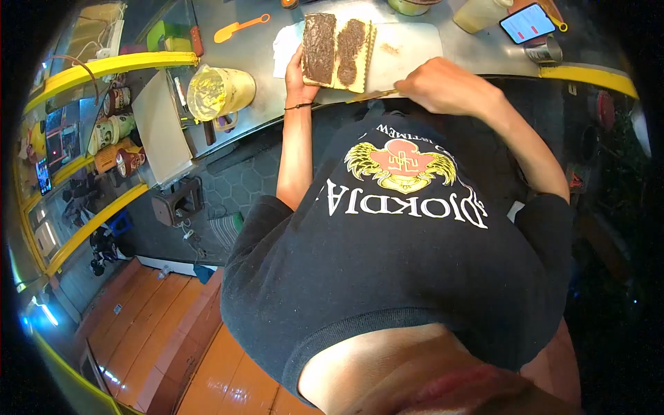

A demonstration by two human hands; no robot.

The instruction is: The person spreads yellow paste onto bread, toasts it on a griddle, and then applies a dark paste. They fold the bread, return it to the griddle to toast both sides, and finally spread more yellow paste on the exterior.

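My left hand (297,78) grips the left edge of an opened loaf of bread (336,52), tilting it up over the counter. Dark brown chocolate-like spread covers nearly all of the left half; on the right half it lies in a thick strip with pale bread around it. My right hand (437,84) is closed on the end of a thin, yellowish spreading tool (373,96) by the counter's front edge; its exact kind is hard to make out. A white cutting board (415,43) with a brown smear lies under and beside the bread.
A clear tub of yellow spread (223,93) stands left of the bread. Farther back lie an orange spatula (242,28) and a phone (528,23). A metal cup (543,50) and a pale jug (481,14) stand at the right. Yellow frame bars (111,66) edge the counter.
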